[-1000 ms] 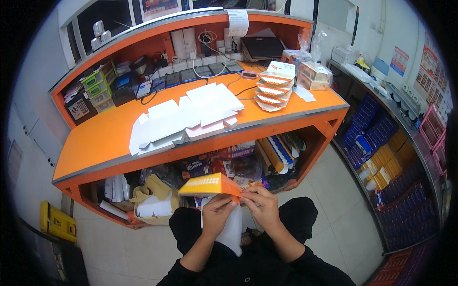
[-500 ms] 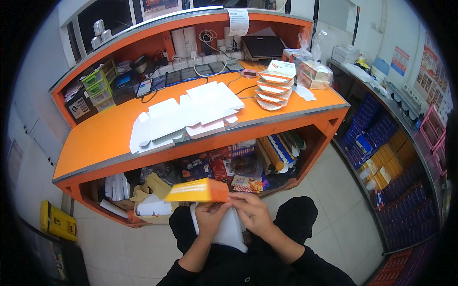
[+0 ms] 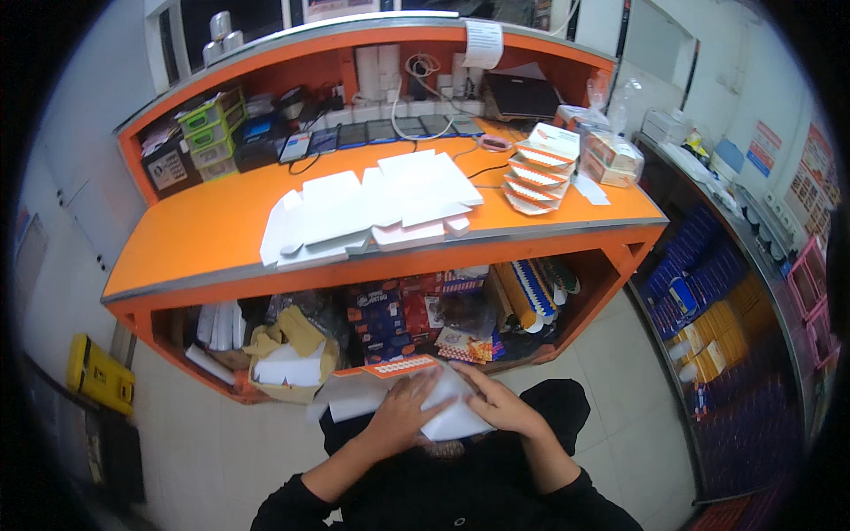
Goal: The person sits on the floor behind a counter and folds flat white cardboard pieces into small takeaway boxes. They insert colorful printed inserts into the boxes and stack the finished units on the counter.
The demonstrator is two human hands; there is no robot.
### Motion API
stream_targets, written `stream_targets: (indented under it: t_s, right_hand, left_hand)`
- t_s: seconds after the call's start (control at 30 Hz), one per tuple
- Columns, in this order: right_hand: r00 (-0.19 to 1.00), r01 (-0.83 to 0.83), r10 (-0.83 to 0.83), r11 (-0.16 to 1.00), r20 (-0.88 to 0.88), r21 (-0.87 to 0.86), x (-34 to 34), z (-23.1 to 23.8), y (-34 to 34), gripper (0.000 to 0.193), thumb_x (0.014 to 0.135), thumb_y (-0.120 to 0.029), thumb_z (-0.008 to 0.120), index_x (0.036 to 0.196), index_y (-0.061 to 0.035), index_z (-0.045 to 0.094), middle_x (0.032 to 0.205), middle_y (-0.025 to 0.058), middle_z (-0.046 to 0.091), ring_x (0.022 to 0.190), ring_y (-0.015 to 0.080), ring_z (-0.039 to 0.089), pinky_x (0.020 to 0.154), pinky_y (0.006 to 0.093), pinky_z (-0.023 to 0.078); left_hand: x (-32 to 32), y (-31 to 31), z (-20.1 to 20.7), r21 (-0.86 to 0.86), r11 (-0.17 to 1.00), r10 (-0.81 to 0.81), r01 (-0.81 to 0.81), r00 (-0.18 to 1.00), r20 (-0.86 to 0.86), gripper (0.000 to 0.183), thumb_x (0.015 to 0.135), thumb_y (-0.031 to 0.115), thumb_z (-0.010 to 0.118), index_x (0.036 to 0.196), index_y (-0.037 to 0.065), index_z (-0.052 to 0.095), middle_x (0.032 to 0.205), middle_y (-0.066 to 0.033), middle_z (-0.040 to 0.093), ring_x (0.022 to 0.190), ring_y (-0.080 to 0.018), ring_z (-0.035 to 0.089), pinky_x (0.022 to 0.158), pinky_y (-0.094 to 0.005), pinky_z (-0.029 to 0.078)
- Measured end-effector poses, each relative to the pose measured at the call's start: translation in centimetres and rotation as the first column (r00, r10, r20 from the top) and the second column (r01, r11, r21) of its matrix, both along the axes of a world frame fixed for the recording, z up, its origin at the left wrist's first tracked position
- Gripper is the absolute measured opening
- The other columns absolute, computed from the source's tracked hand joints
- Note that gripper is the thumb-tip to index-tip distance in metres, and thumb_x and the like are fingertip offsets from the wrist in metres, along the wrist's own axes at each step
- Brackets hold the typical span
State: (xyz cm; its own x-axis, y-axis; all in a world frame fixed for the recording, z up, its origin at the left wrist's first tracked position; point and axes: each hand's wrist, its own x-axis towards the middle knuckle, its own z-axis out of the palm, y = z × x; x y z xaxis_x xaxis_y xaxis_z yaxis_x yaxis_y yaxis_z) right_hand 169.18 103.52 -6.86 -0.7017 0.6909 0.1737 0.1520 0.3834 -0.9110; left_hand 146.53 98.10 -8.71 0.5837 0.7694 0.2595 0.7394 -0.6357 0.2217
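Note:
A cardboard food carton [image 3: 359, 396] with white inner faces and an orange-and-white patterned flap is above my lap, partly unfolded and slightly blurred. My left hand [image 3: 405, 411] lies across its white panel, fingers stretched out and thumb apart. On the carton's right side, my right hand [image 3: 505, 405] has its fingers over the edge and its thumb against the panel. Both hands cover part of the carton's middle. Ahead on the orange counter [image 3: 186, 234] lies a pile of flat white cartons [image 3: 372, 208]. To their right rises a nested stack of folded orange-and-white cartons [image 3: 542, 173].
Below the counter, the shelf holds a paper bag of white sheets [image 3: 290, 365] and printed packets [image 3: 465, 345]. Several phones [image 3: 367, 131] line the counter's back. A yellow case [image 3: 99, 376] stands at left. Stacked blue and yellow boxes [image 3: 708, 332] fill the right shelving.
The carton's yellow and orange outer face showed before; now mostly white inner faces do. My left hand has spread over the panel, my right has moved to its right side. The view has shifted.

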Motion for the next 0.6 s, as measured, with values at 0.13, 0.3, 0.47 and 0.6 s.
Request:
stream_targets:
  t_s: [0.13, 0.3, 0.47, 0.6]
  right_hand:
    - [0.977, 0.197, -0.209, 0.959, 0.039, 0.204, -2.9, -0.7, -1.2, 0.049, 0.083, 0.001, 0.042, 0.132, -0.0064, 0.043, 0.127, 0.0228, 0.049, 0.116, 0.0368, 0.050, 0.095, 0.0401, 0.042]
    - [0.958, 0.252, -0.285, 0.868, 0.014, 0.428, -5.0, -1.7, -2.7, 0.043, 0.080, 0.001, 0.052, 0.123, -0.0049, 0.050, 0.121, 0.0171, 0.056, 0.106, 0.0331, 0.058, 0.087, 0.0411, 0.048]
    - [0.932, 0.337, -0.360, 0.807, -0.048, 0.485, -5.4, -4.3, -2.6, 0.043, 0.077, 0.003, 0.054, 0.120, -0.0059, 0.055, 0.119, 0.0151, 0.059, 0.102, 0.0308, 0.061, 0.081, 0.0387, 0.051]
    - [0.938, 0.288, -0.340, 0.667, -0.064, 0.687, -5.4, -5.1, -2.2, 0.038, 0.074, 0.001, 0.061, 0.112, -0.0071, 0.061, 0.120, 0.0134, 0.059, 0.104, 0.0267, 0.062, 0.081, 0.0359, 0.052]
  left_hand:
    - [1.2, -0.8, -1.3, -0.466, 0.885, 0.403, -0.026, 0.545, 0.735, 0.090, 0.072, 0.057, 0.069, 0.133, 0.000, 0.037, 0.135, -0.0181, 0.039, 0.126, -0.0339, 0.038, 0.105, -0.0449, 0.029]
    - [4.0, -0.9, -2.9, -0.418, 0.908, 0.404, -0.010, -0.235, 0.884, 0.012, 0.093, 0.005, 0.048, 0.103, 0.002, 0.053, 0.102, -0.0090, 0.057, 0.092, -0.0179, 0.059, 0.084, -0.0334, 0.046]
    - [4.6, -0.8, -3.3, -0.520, 0.850, 0.513, 0.087, -0.363, 0.778, 0.026, 0.092, 0.008, 0.051, 0.117, 0.003, 0.045, 0.110, -0.0082, 0.055, 0.103, -0.0176, 0.054, 0.091, -0.0347, 0.043]
    - [5.1, -1.0, -3.0, -0.527, 0.830, 0.544, 0.182, -0.470, 0.695, 0.044, 0.091, 0.009, 0.055, 0.130, 0.005, 0.035, 0.123, -0.0081, 0.047, 0.116, -0.0188, 0.046, 0.099, -0.0349, 0.038]
